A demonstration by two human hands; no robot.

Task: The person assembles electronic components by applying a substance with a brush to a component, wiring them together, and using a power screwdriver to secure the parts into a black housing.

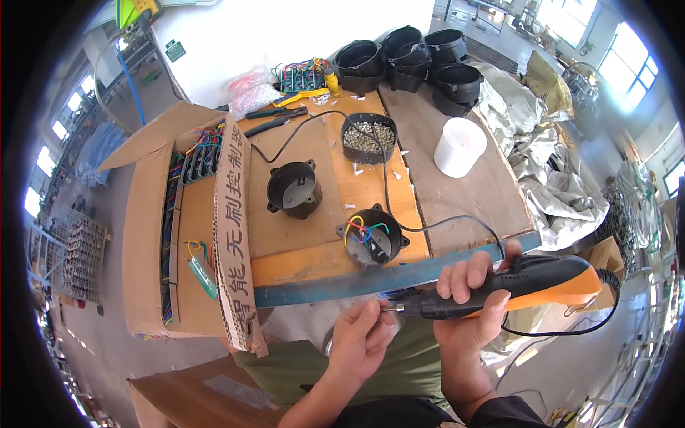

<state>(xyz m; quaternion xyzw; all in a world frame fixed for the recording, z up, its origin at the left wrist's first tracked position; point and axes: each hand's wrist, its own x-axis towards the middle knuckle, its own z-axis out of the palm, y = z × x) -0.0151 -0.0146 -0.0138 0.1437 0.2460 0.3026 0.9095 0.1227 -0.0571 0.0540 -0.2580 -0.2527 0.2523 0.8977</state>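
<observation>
My right hand is wrapped round a black and orange electric screwdriver, held level in front of the table's near edge. The tool's tip points left. At that tip, the closed thumb and fingers of my left hand pinch the screwdriver bit; whether a screw is there too is hidden. Just beyond the edge stands a round black housing with a small circuit board and coloured wires inside. Another black housing, with no board showing in it, stands farther left.
A black tub of small screws and a white cup stand farther back. Several black housings are stacked behind. At left, an open cardboard box holds wired boards. The tool's black cord crosses the table.
</observation>
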